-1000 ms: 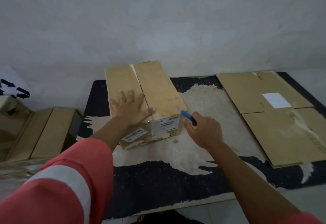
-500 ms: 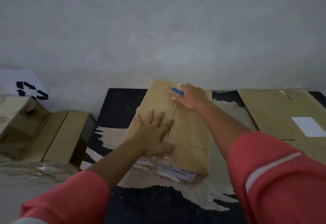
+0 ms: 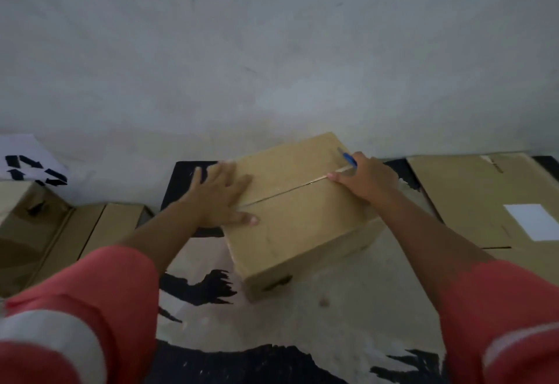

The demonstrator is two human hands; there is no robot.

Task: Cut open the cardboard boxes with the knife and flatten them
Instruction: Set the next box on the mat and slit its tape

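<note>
A closed brown cardboard box (image 3: 299, 226) lies on the worn black mat (image 3: 272, 362), turned so its top seam runs from left to upper right. My left hand (image 3: 222, 199) lies flat with spread fingers on the box's left end, across the seam. At the right end of the seam, my right hand (image 3: 363, 179) grips a blue-handled knife (image 3: 348, 159). The blade is hidden by the hand and the box edge.
A flattened cardboard sheet (image 3: 472, 199) with a white label lies at the right on the mat. At the left stand more cardboard boxes (image 3: 75, 241), one with a white recycling-sign sheet (image 3: 28, 162) behind it. A grey wall rises right behind the mat.
The box has turned so the seam now runs left to right. My left hand shifted to the box's left end, and my right hand with the knife moved to the seam's right end.
</note>
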